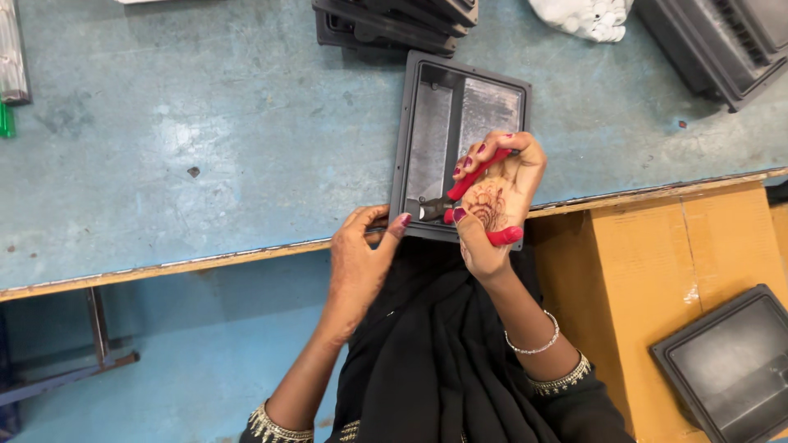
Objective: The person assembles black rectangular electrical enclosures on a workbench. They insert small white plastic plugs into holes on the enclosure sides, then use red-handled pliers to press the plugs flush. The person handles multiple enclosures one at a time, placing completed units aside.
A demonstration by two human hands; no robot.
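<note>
head view, tray: a dark grey moulded plastic tray (460,107) lies on the blue worktable (205,139), centre of the frame, its near short edge at the table's front lip.
head view, tray axis: long axis runs roughly top to bottom of the frame, tilted slightly so the far end leans right; open side faces up, showing two shallow panels.
head view, right hand: the right hand (492,205) is closed around the red handles of a pair of cutters (464,193), palm turned up toward the camera.
head view, cutter direction: the tool's long axis slants from upper right down to lower left; the metal nose points left, at the tray's lower left corner.
head view, left hand: the left hand (361,254) sits at centre bottom, fingers curled, fingertips pressed on the tray's near edge just beside the cutter nose; it steadies rather than fully grips.
head view, progress: judged from this, trimming is under way at the near edge; whether the other edges are already cleaned cannot be told.
head view, what is left: a stack of similar dark trays (394,20) at top centre and more (722,41) at upper right look unworked, though that is a guess.
head view, set aside: one tray (730,361) rests on the brown carton (657,271) at lower right.
head view, other: a white bag (583,16) at the top edge.
</note>
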